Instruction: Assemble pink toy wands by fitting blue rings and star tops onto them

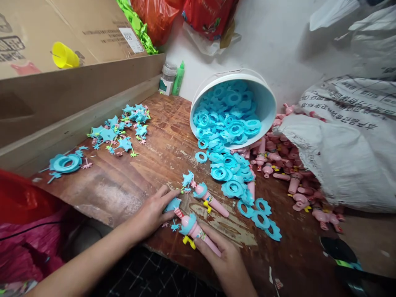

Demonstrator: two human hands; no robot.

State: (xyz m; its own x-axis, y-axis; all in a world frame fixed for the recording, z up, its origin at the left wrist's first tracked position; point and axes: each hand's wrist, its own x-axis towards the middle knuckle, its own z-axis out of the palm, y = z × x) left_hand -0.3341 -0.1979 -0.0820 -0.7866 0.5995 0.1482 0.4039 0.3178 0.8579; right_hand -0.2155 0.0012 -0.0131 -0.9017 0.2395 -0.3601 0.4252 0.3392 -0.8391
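Observation:
My right hand is closed around the pink handle of a toy wand. This wand has a blue frilled collar, a yellow piece on its side and a red-and-white striped tip. At that tip, my left hand pinches a blue star-shaped plastic piece, partly covered by the fingers. Small pink and blue bits lie just beneath. A second pink toy wand, with its own blue collar and star piece, lies on the table just beyond.
A white bucket lies on its side, spilling blue frilled rings onto the wooden table. Pink wand bodies spread from a white sack at right. Blue star pieces lie at left near a cardboard box.

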